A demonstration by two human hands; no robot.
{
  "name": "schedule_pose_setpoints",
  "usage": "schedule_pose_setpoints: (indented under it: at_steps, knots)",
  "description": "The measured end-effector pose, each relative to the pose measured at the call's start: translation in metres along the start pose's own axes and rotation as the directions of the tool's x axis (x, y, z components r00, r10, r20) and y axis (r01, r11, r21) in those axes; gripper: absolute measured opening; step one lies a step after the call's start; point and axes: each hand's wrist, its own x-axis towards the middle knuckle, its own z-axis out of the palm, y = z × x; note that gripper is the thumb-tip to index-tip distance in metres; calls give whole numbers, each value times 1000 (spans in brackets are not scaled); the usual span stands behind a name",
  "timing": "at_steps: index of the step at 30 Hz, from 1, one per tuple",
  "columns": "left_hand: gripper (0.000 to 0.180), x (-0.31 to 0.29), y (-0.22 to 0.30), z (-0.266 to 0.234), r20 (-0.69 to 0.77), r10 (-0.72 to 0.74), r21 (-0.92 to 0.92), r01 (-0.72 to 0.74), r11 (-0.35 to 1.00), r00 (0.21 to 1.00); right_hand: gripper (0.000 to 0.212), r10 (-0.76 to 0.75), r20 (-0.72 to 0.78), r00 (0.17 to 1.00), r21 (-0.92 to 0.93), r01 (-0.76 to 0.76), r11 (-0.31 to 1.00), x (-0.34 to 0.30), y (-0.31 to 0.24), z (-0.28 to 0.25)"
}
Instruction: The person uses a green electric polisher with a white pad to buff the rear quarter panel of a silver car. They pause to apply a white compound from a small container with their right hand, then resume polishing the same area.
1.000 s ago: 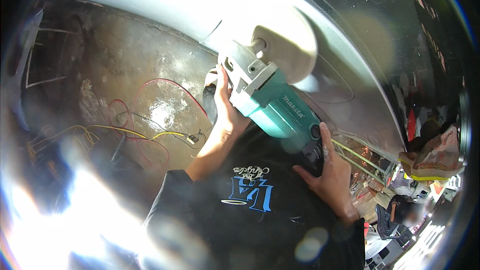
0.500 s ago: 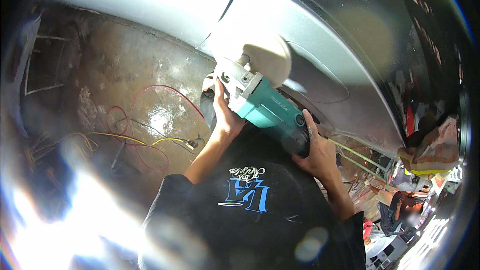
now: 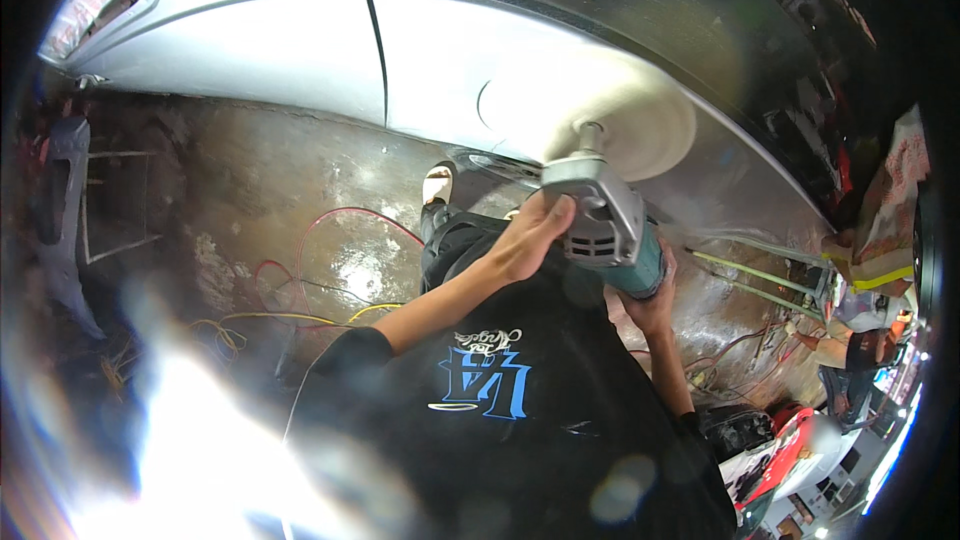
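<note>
The left grip [image 3: 532, 238] holds a polisher [image 3: 610, 225] (grey-headed).

2 bare forearms [image 3: 440, 298] forward, left grip [image 3: 538, 237] curled, right grip [image 3: 658, 302] partly hidden.

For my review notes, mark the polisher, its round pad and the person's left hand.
Polisher [image 3: 622, 215]: head view, on its grey front housing.
Round pad [image 3: 645, 112]: head view, on its pale, blurred disc.
Left hand [image 3: 532, 240]: head view, on the middle of the hand.
</note>
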Motion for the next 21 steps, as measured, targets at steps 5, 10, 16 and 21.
schedule_pose_setpoints:
  at_steps: [5, 10, 16, 21]
  knots:
    - [65, 1, 0, 5, -49, -24, 60, 27, 998, 999, 90, 131, 51, 990, 70, -135, 988, -10, 10, 9]
    - [63, -13, -16, -48, -331, 87, 14, -88, 996, 940, 90, 62, 106, 992, 42, -67, 997, 27, -23, 42]
    - [70, -30, 41, -85, -636, 152, -135, -303, 943, 756, 91, -81, 278, 957, 92, 57, 994, 85, -71, 80]
    - [65, -26, 42, -89, -719, 168, -117, -355, 927, 674, 90, 55, 439, 897, -14, -54, 998, 94, -73, 88]
